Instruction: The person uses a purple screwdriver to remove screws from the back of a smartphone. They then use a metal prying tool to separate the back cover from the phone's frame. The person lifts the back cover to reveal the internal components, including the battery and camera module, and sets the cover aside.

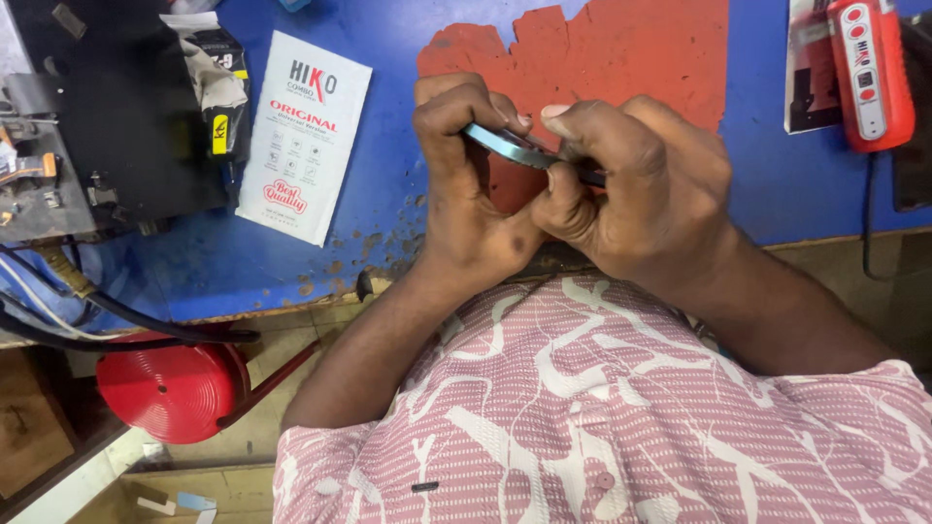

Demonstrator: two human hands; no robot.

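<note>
Your 2 hands meet over the red mat (621, 49) on the blue workbench (388, 223), both clamped on 1 thin, flat phone (515, 147) held edge-on, so only its pale blue-grey rim shows. Your left hand (466, 180) curls over the near end of the phone, knuckles up, fingers wrapped across the top edge. Your right hand (646, 189) grips the other end, thumb pressed along the upper edge with its nail showing, the remaining fingers folded tight underneath. The heels of both palms touch each other just below the phone. The phone sits lifted off the mat, tilted down toward your right; how much of it lies hidden inside your right fist you cannot tell from here.

To your left, a white printed packet (306, 136) lies flat on the bench, well apart from your hands. Just beyond it stands a black device (116, 116) with metal parts and wires, and dark cables (116, 320) trail off the bench edge above a red round stool (170, 388). At the far right corner, a red handheld tool (871, 68) with a white panel rests on the bench. Your pink patterned shirt (602, 417) fills the bottom of the view.
</note>
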